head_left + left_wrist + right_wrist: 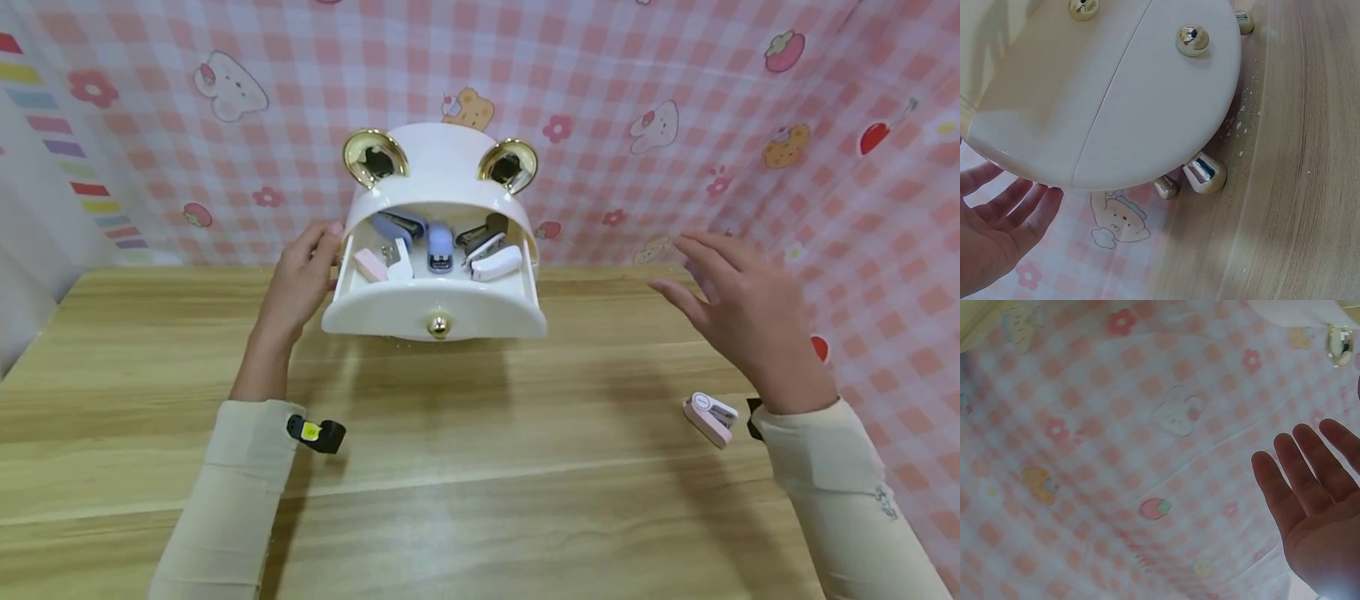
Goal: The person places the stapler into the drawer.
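Observation:
A white rounded box [438, 150] with gold-rimmed ears stands at the back of the table, its upper drawer [382, 308] pulled out. Inside lie several small staplers, among them a blue one [440, 247] in the middle, a white one [497, 263] at the right and a pink-and-white one [371, 265] at the left. My left hand [300, 279] is at the box's left side; in the left wrist view its extended fingers [1038, 209] rest against the box's edge. My right hand [757, 312] hovers with spread fingers over the table's right side, holding nothing.
A pink-and-white stapler [708, 418] lies on the wooden table [525, 508], near my right wrist. Checkered cloth [585, 67] hangs behind the table and along its right. Gold feet [1205, 174] stand under the box, with small white crumbs on the table beside them.

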{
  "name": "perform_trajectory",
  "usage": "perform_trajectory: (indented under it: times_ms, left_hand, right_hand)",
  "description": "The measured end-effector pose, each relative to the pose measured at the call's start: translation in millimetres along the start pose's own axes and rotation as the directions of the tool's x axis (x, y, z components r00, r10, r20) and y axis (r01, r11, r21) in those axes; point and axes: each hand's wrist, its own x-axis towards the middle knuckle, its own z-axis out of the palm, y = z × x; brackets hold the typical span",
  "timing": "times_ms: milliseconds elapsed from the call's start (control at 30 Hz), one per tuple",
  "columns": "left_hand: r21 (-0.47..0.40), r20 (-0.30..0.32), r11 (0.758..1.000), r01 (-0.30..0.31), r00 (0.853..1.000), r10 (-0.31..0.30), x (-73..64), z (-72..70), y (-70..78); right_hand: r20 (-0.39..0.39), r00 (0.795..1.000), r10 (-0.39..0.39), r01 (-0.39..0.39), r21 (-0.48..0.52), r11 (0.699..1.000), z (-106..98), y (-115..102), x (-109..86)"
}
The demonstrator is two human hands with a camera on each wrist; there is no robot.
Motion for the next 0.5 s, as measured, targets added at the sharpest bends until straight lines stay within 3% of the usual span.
perform_trajectory:
  times_ms: [233,500]
  left_hand:
    - [-0.004,0.005,1.000,0.008,1.000,-0.008,-1.2,0.4,2.1]
    - [0.024,0.000,1.000,0.012,1.000,-0.012,-1.7,-1.0,2.9]
  right_hand:
    - [-0.018,0.998,0.066,-0.067,-0.064,0.996,-18,15,-21.2]
    - [-0.022,0.995,0.093,-0.095,-0.123,0.988,-15,19,-51.2]
